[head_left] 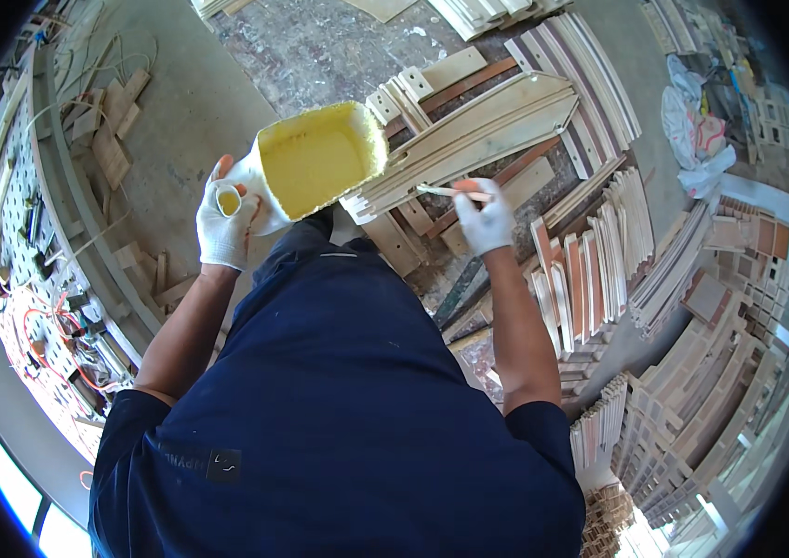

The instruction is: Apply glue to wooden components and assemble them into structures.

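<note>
Left hand (224, 223) is clutching the cut-open white jug (269, 205) by its neck end, so the yellow-coated hollow is sitting just right of that grip, hanging around the left edge of the worktable (292, 65) and covering the near end of a long wooden piece (488, 126) from my view. Right hand (485, 221) is pinching a thin pale stick-like tool (436, 191), tip pointing left. Honestly, I'm not managing to tell from way over here whether it's touching wood. Table's far edge is getting cut off up top, and my navy shirt (339, 372) is blocking some of the near side.
</note>
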Motion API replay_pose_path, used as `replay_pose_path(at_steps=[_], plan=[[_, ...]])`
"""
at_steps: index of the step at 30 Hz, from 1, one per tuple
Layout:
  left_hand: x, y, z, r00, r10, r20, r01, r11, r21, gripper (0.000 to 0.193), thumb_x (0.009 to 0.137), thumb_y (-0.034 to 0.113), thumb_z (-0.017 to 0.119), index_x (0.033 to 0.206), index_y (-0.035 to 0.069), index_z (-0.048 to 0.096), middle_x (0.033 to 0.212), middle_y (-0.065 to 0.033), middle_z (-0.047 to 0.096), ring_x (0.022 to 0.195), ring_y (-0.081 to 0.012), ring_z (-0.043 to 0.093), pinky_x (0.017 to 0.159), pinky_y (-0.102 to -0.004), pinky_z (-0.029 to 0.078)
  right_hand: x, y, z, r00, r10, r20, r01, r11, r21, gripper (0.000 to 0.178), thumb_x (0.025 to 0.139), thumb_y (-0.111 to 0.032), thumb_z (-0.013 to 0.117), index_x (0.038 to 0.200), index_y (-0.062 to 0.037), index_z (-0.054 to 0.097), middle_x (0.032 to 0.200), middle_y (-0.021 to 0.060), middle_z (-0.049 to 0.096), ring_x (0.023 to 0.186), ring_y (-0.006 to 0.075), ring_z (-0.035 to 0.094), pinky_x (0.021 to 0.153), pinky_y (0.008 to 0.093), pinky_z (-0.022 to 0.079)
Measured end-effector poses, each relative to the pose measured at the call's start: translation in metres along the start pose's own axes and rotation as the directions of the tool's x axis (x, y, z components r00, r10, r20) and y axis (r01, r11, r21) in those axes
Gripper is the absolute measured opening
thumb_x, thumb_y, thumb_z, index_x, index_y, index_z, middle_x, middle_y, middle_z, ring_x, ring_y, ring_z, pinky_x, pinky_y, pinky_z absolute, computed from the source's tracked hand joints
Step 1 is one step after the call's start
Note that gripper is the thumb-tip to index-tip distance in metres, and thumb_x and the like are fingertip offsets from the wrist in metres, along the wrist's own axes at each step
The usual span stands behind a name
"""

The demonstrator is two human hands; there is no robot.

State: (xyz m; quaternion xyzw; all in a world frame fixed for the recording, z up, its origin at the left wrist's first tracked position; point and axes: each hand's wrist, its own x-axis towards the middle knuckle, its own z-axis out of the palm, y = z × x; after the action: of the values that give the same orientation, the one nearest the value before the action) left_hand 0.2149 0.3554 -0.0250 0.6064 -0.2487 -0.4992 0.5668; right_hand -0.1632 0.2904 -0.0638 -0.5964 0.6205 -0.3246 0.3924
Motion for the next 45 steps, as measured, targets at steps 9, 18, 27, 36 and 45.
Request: replay_pose_path(at_steps=[9, 18, 27, 36, 45], plan=[[-0.002, 0.003, 0.006, 0.999, -0.007, -0.040, 0.006, 1.000, -0.025, 0.063, 0.082, 0.001, 0.067, 0.141, 0.003, 0.044, 0.133, -0.0162, 0.049, 0.119, -0.0294, 0.051, 0.108, -0.0382, 0.039, -0.004, -0.004, 0.023, 0.936, -0.331, 0.122, 0.349, 0.919, -0.184, 0.018, 0.079, -0.002, 0.065, 0.097, -0.0018, 0.069, 0.093, 0.0086, 0.071, 0.075, 0.0174, 0.066, 0.067, 0.0289, 0.052], [0.000, 0.002, 0.000, 1.000, -0.016, -0.024, 0.016, 1.000, -0.010, 0.062, 0.082, 0.000, 0.067, 0.140, 0.004, 0.044, 0.136, -0.0170, 0.047, 0.122, -0.0307, 0.050, 0.111, -0.0387, 0.037, -0.020, -0.003, 0.025, 1.000, -0.019, -0.021, 0.019, 1.000, -0.014, 0.018, 0.079, -0.004, 0.067, 0.096, -0.0009, 0.068, 0.083, 0.0087, 0.070, 0.071, 0.0190, 0.066, 0.064, 0.0280, 0.051], [-0.001, 0.006, 0.006, 1.000, -0.021, 0.008, 0.022, 0.998, -0.059, 0.065, 0.082, 0.010, 0.074, 0.140, 0.005, 0.044, 0.136, -0.0164, 0.046, 0.125, -0.0314, 0.048, 0.113, -0.0417, 0.036, -0.025, -0.006, 0.025, 0.932, 0.326, -0.160, -0.248, 0.892, 0.378, 0.017, 0.084, -0.004, 0.064, 0.099, 0.0031, 0.066, 0.076, 0.0071, 0.067, 0.065, 0.0151, 0.065, 0.060, 0.0244, 0.052], [0.000, 0.009, 0.006, 0.999, 0.003, 0.035, -0.002, 1.000, -0.010, 0.068, 0.082, 0.022, 0.079, 0.139, 0.005, 0.047, 0.141, -0.0153, 0.043, 0.128, -0.0307, 0.046, 0.112, -0.0414, 0.036, -0.017, 0.013, 0.027, 0.986, 0.013, -0.166, -0.017, 1.000, -0.023, 0.018, 0.085, -0.005, 0.065, 0.101, 0.0025, 0.065, 0.079, 0.0089, 0.067, 0.066, 0.0155, 0.065, 0.060, 0.0242, 0.053], [-0.001, 0.012, 0.005, 0.999, 0.027, 0.027, -0.027, 1.000, 0.010, 0.066, 0.083, 0.017, 0.078, 0.139, 0.004, 0.047, 0.139, -0.0151, 0.045, 0.124, -0.0299, 0.049, 0.111, -0.0403, 0.038, -0.017, -0.016, 0.030, 0.955, -0.179, -0.237, 0.148, 0.979, -0.141, 0.016, 0.082, -0.008, 0.068, 0.096, 0.0001, 0.069, 0.082, 0.0077, 0.069, 0.066, 0.0172, 0.064, 0.061, 0.0264, 0.050]])
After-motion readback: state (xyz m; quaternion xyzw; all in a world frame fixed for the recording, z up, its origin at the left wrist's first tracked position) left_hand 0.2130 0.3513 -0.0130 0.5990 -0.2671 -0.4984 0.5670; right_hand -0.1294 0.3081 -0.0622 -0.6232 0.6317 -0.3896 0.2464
